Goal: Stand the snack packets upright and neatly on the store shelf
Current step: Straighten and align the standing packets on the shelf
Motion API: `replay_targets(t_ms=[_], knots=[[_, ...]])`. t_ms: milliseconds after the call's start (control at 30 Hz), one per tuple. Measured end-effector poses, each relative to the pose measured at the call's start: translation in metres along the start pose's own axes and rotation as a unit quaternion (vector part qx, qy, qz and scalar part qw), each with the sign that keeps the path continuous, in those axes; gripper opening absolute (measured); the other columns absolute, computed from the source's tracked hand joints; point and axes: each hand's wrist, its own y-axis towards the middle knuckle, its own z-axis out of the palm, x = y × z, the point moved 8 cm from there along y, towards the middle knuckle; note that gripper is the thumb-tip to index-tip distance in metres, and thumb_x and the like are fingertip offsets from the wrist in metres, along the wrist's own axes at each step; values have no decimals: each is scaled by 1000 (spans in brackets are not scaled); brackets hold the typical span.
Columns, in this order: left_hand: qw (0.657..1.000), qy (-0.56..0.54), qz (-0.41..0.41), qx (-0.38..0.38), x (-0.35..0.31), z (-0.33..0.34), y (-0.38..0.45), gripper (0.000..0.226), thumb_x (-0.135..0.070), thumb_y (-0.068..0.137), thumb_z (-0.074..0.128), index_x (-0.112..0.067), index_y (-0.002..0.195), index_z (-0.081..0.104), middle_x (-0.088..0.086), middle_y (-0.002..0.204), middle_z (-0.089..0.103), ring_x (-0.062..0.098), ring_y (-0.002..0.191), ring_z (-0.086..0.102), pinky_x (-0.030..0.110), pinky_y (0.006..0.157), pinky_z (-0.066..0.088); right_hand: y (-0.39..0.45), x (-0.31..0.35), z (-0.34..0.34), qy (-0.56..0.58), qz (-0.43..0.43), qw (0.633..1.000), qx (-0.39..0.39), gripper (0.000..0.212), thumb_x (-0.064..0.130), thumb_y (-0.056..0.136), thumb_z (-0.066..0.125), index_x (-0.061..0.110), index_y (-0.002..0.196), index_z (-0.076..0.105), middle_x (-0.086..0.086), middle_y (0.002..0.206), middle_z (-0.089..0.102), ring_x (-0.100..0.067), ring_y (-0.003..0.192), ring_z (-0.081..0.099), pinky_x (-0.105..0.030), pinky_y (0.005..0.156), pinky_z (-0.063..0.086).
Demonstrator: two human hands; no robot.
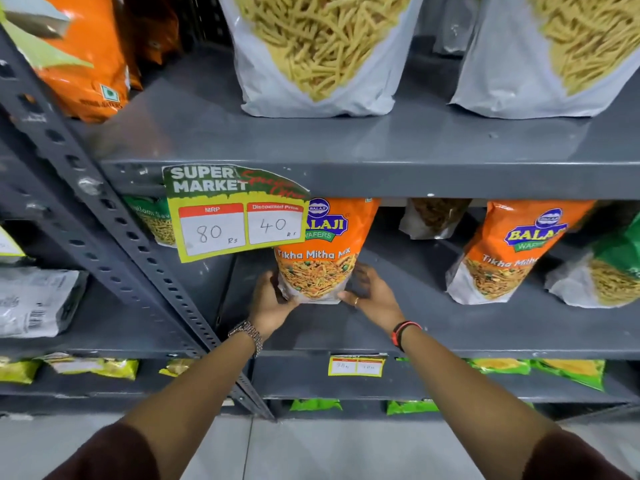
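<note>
An orange Tikha Mitha Mix packet (320, 258) stands upright on the grey middle shelf (450, 327). My left hand (268, 303) grips its lower left edge and my right hand (369, 296) grips its lower right edge. A second orange packet of the same kind (509, 251) stands upright further right, with a green packet (609, 275) beside it. Behind the price tag, part of a green packet (156, 220) shows at the shelf's left. A small clear packet (433, 216) sits at the back of the shelf.
A yellow-green price tag (235, 216) hangs from the upper shelf edge and covers the held packet's top left. Two big clear bags of yellow sticks (318, 53) and an orange bag (86, 57) stand on the upper shelf. A slotted steel post (114, 216) runs diagonally at left. Lower shelves hold green and yellow packets.
</note>
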Motion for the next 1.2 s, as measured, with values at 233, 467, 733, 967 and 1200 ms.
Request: replay_targets(t_ms=[233, 467, 733, 967, 1200], knots=[[996, -10, -56, -70, 1, 34, -43, 14, -5, 82, 59, -5, 95, 55, 16, 100, 61, 30, 96, 59, 36, 87, 46, -47, -53, -112, -77, -26, 990, -112, 35, 23, 80, 70, 16, 113, 62, 3, 117, 64, -16, 116, 57, -15, 90, 36], [993, -119, -7, -19, -71, 158, -69, 24, 0, 80, 63, -6, 102, 60, 7, 103, 63, 26, 103, 61, 9, 77, 46, -82, -113, -245, -79, 22, 979, -187, 21, 21, 79, 70, 10, 93, 58, -5, 88, 67, -28, 91, 65, -31, 71, 43], [993, -33, -8, 110, -149, 268, -66, 89, -29, 68, 79, -14, 142, 32, 4, 148, 41, 23, 136, 41, 35, 108, 38, -42, -119, -310, 86, 34, 993, -78, 56, -3, 80, 65, 4, 127, 37, -13, 113, 41, -18, 86, 46, -18, 72, 50], [996, -54, -5, 70, -176, 274, -50, 73, -31, 59, 84, -14, 123, 52, 7, 127, 63, 24, 115, 60, 35, 92, 51, -14, -105, -286, 66, -10, 998, 3, 86, -6, 78, 66, 10, 145, 14, -9, 143, 37, -21, 130, 37, -38, 98, 42], [995, -66, -5, 76, -168, 265, -46, 64, -21, 66, 81, -9, 122, 52, 10, 130, 61, 26, 118, 59, 35, 94, 50, -21, -112, -276, 99, 10, 992, -78, 80, -2, 71, 74, 10, 137, 30, -5, 118, 50, -18, 109, 49, -27, 81, 47]])
